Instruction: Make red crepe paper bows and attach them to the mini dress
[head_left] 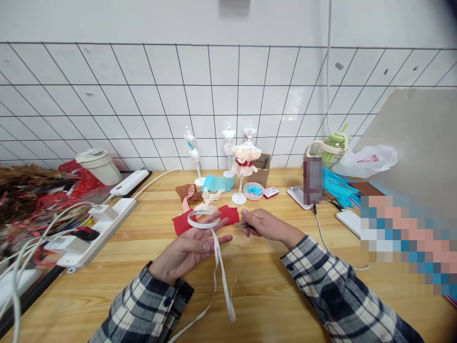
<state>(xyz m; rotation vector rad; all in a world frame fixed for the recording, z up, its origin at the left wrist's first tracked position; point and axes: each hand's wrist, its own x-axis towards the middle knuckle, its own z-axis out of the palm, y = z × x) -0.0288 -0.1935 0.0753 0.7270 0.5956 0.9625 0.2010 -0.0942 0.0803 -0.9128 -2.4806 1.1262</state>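
Single head-worn view, looking forward and down across the wooden counter (271, 286) toward the tiled wall (143, 95); close range, with left hand (189, 250) and right hand (266, 224) at lower centre.

We're at a craft/sewing bench w/ mini mannequins (228, 147), fabric scraps (217, 183) at desk's (271, 286) back edge, tiled wall (143, 95).

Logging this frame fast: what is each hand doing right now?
Left hand: open, fingers spread, white tape looped over the fingertips.
Right hand: closed on a small grey item; what it is cannot be told.
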